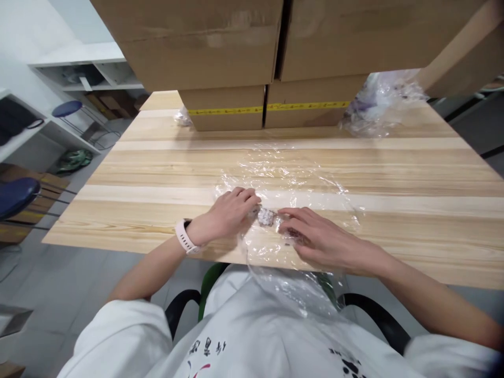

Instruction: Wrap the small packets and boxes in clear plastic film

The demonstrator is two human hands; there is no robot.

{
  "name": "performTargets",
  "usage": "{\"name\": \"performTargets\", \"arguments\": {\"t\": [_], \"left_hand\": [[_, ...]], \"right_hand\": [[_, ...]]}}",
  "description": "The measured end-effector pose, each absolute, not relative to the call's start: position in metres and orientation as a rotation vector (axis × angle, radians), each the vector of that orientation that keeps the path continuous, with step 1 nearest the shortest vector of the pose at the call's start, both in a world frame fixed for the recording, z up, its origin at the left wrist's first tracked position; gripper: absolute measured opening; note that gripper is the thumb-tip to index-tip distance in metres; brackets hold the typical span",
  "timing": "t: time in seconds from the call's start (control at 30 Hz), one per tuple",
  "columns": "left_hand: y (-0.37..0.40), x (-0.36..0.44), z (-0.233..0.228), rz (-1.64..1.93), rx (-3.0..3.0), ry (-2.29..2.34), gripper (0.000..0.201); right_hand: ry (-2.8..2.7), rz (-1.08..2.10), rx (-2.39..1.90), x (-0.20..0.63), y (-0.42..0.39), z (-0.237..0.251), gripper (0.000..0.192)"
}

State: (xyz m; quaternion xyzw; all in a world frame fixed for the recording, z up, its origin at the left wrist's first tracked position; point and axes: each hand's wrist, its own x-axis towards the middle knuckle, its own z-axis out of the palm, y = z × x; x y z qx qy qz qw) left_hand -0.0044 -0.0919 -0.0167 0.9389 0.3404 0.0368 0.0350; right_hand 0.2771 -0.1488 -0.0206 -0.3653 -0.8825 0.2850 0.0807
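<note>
A large, crinkled clear plastic bag (295, 197) lies spread on the wooden table, its near end drooping over the edge toward my lap. Inside or under the film, a small clump of whitish, speckled pieces (266, 217) sits between my hands; their exact kind is too small to make out. My left hand (234, 210), closed with fingers curled down, grips the film just left of the clump. On the other side, my right hand (321, 236) is curled over the film, its index fingertip close to the clump. Small dark reddish pieces (298, 236) show partly beneath its fingers.
Stacked cardboard boxes (226, 107) with a yellow printed strip stand at the back of the wooden table (129, 194). More crumpled plastic bags (378, 105) lie right of them. Blue stools (18, 197) and white shelves stand to the left.
</note>
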Motion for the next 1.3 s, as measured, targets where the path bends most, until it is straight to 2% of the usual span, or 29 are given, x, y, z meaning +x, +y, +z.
{"name": "performTargets", "arguments": {"t": [0.23, 0.33, 0.4, 0.47, 0.7, 0.83, 0.9, 1.03, 1.17, 1.3], "left_hand": [[-0.084, -0.028, -0.011, -0.001, 2.783, 1.140, 0.020], [-0.082, -0.029, -0.005, 0.043, 2.657, 1.169, 0.028], [-0.079, -0.029, -0.003, 0.107, 2.554, 1.185, 0.036], [-0.076, -0.032, 0.000, 0.198, 2.469, 1.205, 0.036], [-0.079, -0.031, 0.012, 0.668, 2.358, 1.179, 0.039], [-0.089, -0.006, 0.004, 0.734, 2.389, 0.974, 0.044], [-0.094, 0.007, -0.005, 0.726, 2.425, 0.894, 0.047], [-0.098, 0.020, -0.023, 0.731, 2.469, 0.875, 0.050], [-0.096, 0.019, -0.035, 0.716, 2.443, 0.985, 0.053], [-0.096, 0.007, -0.036, 0.641, 2.330, 0.997, 0.071]], "right_hand": [[-2.444, 0.867, -1.171, 0.298, -0.133, -0.011, 0.041], [-2.324, 0.861, -1.118, 0.295, -0.125, 0.001, 0.039], [-2.289, 0.830, -1.065, 0.282, -0.120, 0.004, 0.039], [-2.323, 0.786, -1.018, 0.264, -0.116, -0.002, 0.039], [-2.504, 0.638, -0.963, 0.220, -0.106, -0.055, 0.045], [-2.354, 0.738, -1.008, 0.220, -0.102, -0.061, 0.027], [-2.262, 0.823, -1.034, 0.223, -0.100, -0.059, 0.024], [-2.042, 1.057, -1.084, 0.230, -0.094, -0.054, 0.039], [-1.891, 1.251, -1.082, 0.232, -0.089, -0.050, 0.040], [-1.863, 1.217, -1.156, 0.233, -0.090, -0.049, 0.046]]}}
